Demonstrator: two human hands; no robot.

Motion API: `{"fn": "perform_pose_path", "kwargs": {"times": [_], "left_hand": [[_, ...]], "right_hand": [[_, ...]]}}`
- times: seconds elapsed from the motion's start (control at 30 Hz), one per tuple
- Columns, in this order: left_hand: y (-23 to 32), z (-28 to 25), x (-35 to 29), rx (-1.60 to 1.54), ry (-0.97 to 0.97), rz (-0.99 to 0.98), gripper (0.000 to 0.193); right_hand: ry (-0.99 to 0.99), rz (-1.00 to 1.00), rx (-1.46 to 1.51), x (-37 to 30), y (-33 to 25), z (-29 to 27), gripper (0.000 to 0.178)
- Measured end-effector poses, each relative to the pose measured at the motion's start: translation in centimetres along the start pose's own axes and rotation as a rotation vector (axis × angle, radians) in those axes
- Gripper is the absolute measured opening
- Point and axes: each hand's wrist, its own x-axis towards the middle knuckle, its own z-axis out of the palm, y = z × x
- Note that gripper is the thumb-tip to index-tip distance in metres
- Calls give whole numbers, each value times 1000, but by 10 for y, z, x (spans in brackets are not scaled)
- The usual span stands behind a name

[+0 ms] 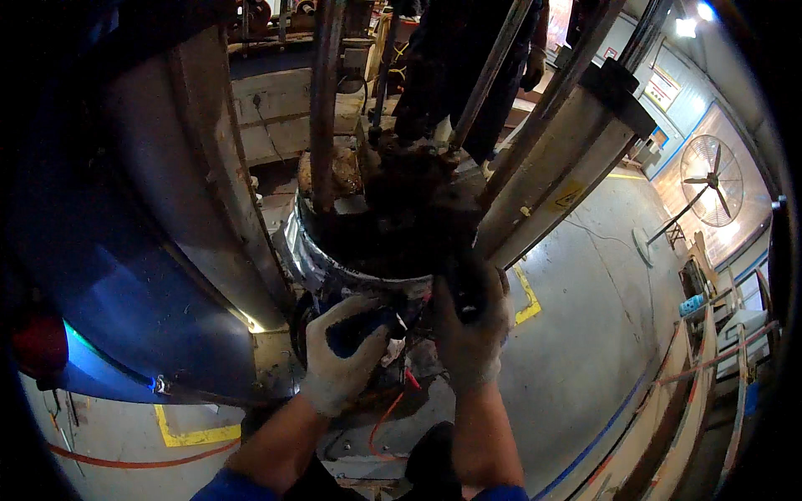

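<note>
Bare forearms (280, 442) are leading to the left hand (344, 355) and right hand (474, 338), gloved and half-curled, whether gripping anything I cannot tell, apparently working just below the near rim of the silvery drum (311, 253), the next move likely calling for steady fingers.

Ceiling lamp (686, 27): glare is cast from two o'clock.
Fan (712, 179): backlit at three o'clock.
Metal vessel (322, 259): inside is lost in shadow, dial centre.
Boards (639, 426): curved by the lens, four o'clock.
Corners: blackened.

Grey floor (576, 284) bearing standing fan (713, 179)
</note>
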Motion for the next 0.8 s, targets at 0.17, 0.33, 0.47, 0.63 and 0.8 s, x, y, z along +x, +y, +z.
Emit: {"fn": "perform_pose_path", "kwargs": {"times": [0.17,0.33,0.47,0.63,0.8], "left_hand": [[-20,-20,-13,-75,97,177,34],[-45,-23,-15,37,218,241,37],[-46,-35,-15,15,138,279,39],[-38,-36,-16,16,133,359,41],[-32,-39,-16,71,68,330,41]], "right_hand": [[-79,-187,-584,24,-31,30,60],[-58,-126,-665,30,-39,52,60],[-22,-153,-648,30,-33,59,50],[-33,50,-185,37,-24,49,42],[-120,224,-23,44,-24,40,42]]}}
